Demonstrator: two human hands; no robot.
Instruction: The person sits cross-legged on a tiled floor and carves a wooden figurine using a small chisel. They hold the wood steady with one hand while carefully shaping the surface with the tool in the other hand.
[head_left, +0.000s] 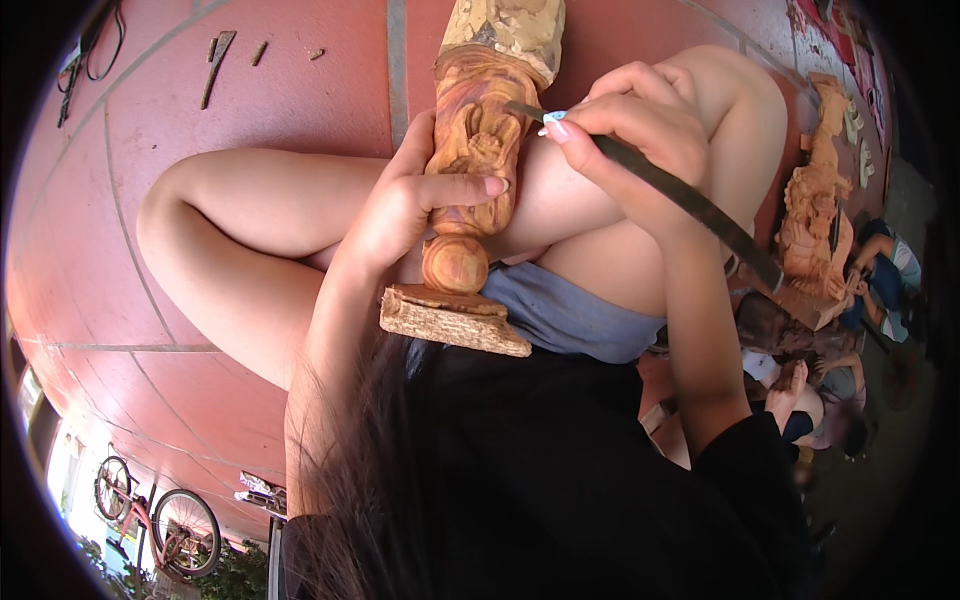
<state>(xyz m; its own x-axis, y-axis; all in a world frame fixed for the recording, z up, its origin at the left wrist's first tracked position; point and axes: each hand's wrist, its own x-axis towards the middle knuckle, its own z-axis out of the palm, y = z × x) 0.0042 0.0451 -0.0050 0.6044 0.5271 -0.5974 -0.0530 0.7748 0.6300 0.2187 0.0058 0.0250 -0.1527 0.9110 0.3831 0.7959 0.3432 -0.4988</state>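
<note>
A carved wooden figure (460, 90) with orange-brown grain lies across my lap. Its pale, rough block end points away from me and its flat base lies nearest my body. My left hand (405, 200) is wrapped round the figure's middle, the thumb pressing over the carved front. In my right hand (650, 120) is a long, flat, dark metal file (690, 200), pinched close to its narrow end. That tip meets the carved hollows on the figure's upper part, while the wide end slants back past my right wrist.
On the red tiled floor (280, 100) at far left lie a chisel-like tool (217, 65) and small scraps. Another large wooden carving (812, 200) is at the right, with people (880, 270) beside it. A bicycle (160, 525) stands at lower left.
</note>
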